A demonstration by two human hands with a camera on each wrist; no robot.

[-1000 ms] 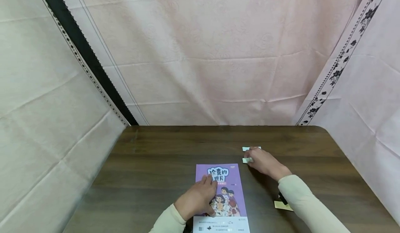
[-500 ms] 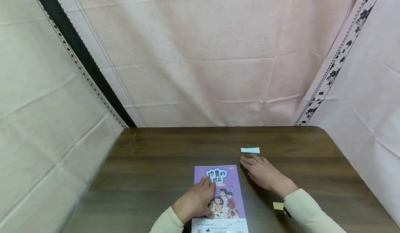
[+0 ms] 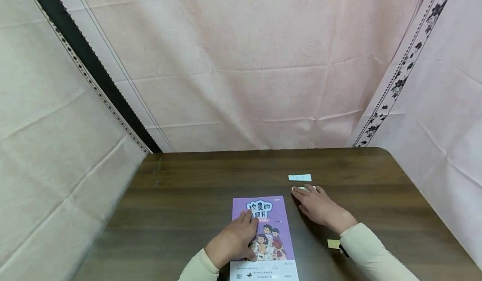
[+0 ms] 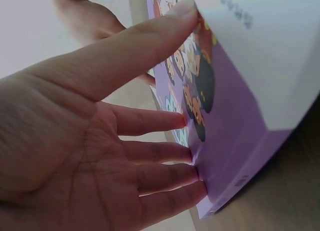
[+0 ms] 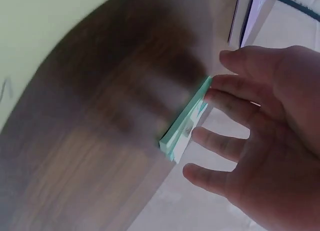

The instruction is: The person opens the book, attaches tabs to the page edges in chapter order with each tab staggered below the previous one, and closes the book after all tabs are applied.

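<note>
The left hand (image 3: pixel 235 237) lies on the purple picture book (image 3: pixel 268 242), fingers out straight and grasping nothing; maybe it rests there to stop the book from sliding. The right hand (image 3: pixel 324 207) has its fingers stretched too, with the tips on the pale green paper slip (image 5: pixel 184 122); it is not clenched, so I think it is just pressing or nudging the slip straight. That slip lies to the right of the book's far end; just past it is a light blue paper slip (image 3: pixel 299 177), perhaps lined up with it on purpose; a yellow paper slip (image 3: pixel 333 244) is nearer, by the right wrist; all sit on the brown tabletop (image 3: pixel 203 197). One second ago the right fingers were bent round the green slip; now they are spread; the left hand has stayed put.
</note>
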